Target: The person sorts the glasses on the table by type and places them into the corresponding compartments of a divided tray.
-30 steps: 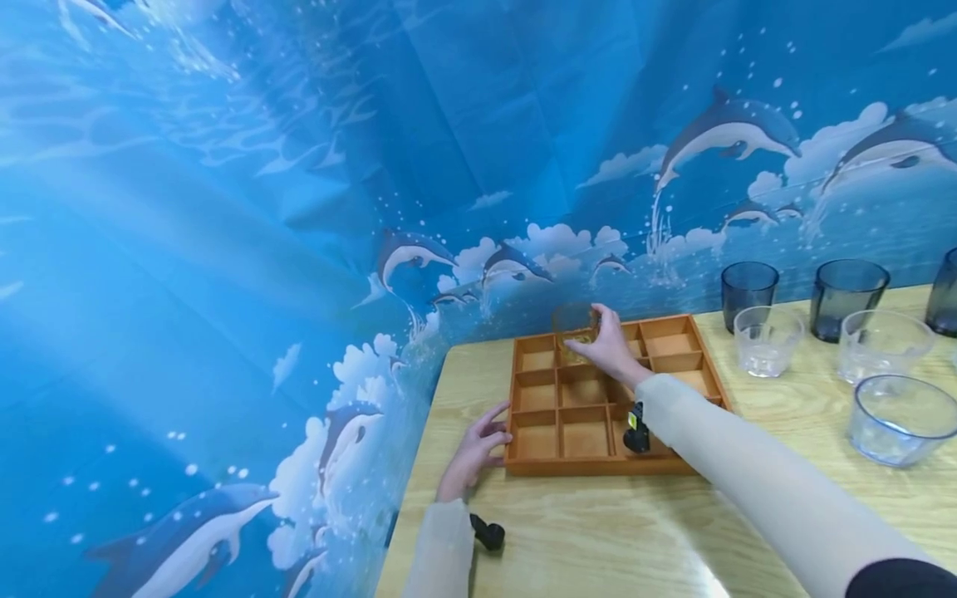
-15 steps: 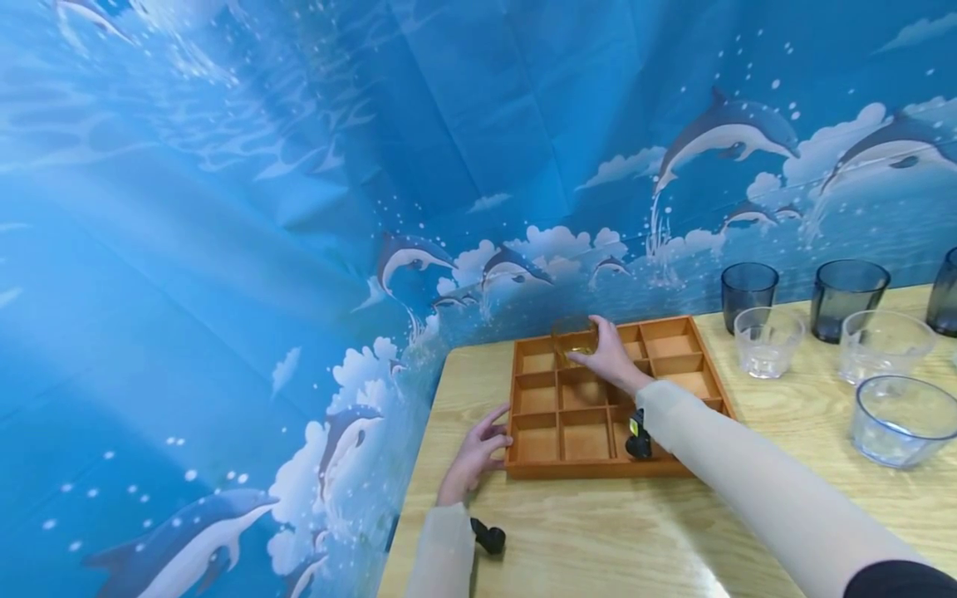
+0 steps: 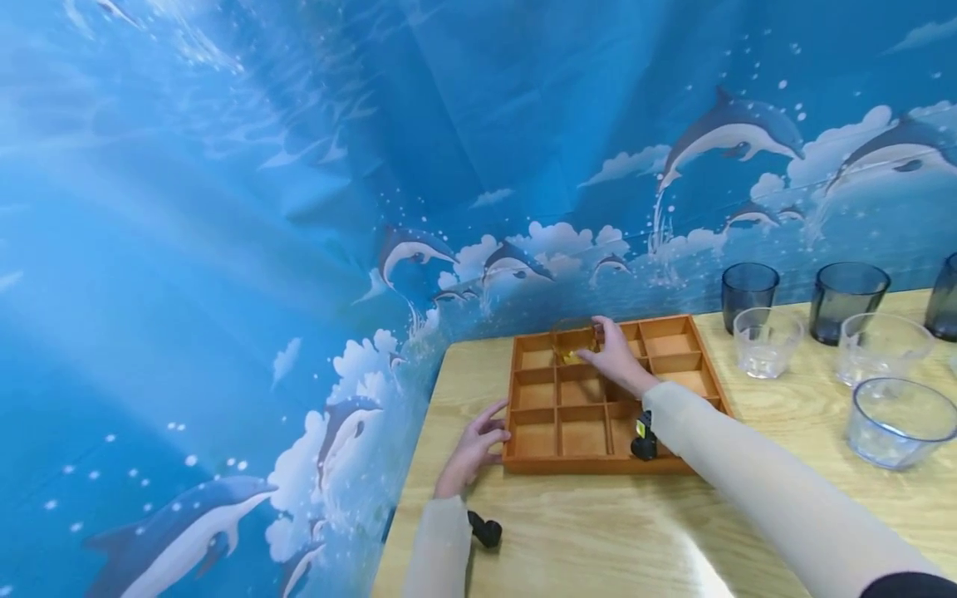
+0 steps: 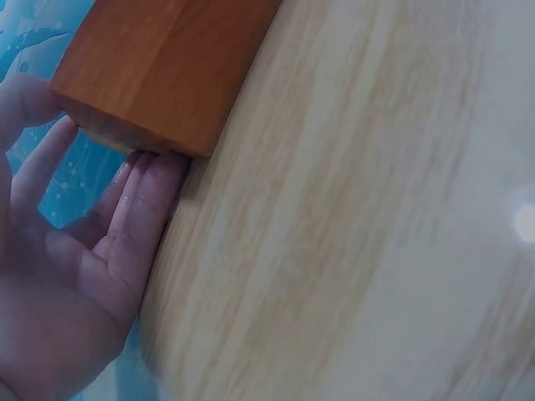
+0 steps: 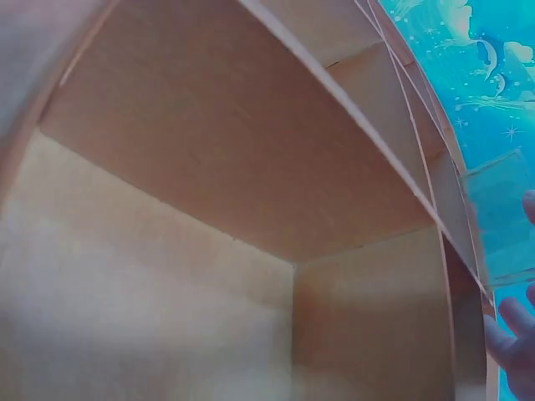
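Note:
A wooden compartment box [image 3: 579,466] lies on the table, divided into several square cells. My right hand [image 3: 616,359] reaches over it and grips a clear amber glass [image 3: 572,357] between thumb and fingers, in the back row at the second cell from the left. At the right edge of the right wrist view, part of the glass [image 5: 499,221] shows with fingertips beside it. My left hand [image 3: 471,448] touches the box's left side near the front corner; in the left wrist view its fingertips rest against the box's end [image 4: 155,75].
To the right stand dark grey glasses [image 3: 750,291] at the back, with clear glasses [image 3: 768,345] in front and a wider clear bowl-like glass [image 3: 900,428] nearer. A dolphin-print backdrop [image 3: 478,166] hangs behind and left of the wooden table [image 3: 583,540].
My right hand has moved down slightly, and the amber glass has sunk from above the box into the back-row cell. The left hand stays at the box's side.

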Available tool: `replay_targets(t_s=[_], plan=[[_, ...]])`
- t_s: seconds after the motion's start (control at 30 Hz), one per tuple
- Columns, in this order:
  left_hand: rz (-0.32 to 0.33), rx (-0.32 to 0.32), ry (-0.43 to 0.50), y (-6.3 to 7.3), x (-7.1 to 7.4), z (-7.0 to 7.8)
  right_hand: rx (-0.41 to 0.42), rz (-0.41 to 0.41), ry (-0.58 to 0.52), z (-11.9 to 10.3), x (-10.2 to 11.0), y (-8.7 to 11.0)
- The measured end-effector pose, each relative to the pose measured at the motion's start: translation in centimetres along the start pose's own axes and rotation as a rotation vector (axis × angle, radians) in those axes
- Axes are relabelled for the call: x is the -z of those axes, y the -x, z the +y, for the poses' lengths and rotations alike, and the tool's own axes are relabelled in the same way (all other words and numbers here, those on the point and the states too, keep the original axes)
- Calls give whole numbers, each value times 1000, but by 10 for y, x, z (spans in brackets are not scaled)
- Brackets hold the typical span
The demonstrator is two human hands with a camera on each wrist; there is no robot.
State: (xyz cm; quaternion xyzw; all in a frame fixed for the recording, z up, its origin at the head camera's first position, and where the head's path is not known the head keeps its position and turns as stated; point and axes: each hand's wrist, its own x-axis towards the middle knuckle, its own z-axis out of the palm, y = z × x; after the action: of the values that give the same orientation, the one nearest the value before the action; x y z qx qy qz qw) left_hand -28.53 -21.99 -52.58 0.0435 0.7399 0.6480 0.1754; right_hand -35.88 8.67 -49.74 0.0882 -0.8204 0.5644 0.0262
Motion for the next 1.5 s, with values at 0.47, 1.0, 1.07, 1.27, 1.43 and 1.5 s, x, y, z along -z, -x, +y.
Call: replay_targets(t_s=[0.47,1.0,1.07,1.27,1.43,1.5], plan=[[37,1,-7,-13,5,-20,-18,25,-73,-8,16,19],[35,-4,-13,-12,5,-20,64,54,-91,-16,32,50],[35,2,-11,-12,5,-20,65,46,-99,-19,34,55],[25,12,-13,-6,3,-12,86,30,-113,-27,41,71],[11,7,-28,4,-1,5,110,39,-108,-28,45,78],[5,10,-33,6,-1,8,117,47,-103,-28,47,81]])
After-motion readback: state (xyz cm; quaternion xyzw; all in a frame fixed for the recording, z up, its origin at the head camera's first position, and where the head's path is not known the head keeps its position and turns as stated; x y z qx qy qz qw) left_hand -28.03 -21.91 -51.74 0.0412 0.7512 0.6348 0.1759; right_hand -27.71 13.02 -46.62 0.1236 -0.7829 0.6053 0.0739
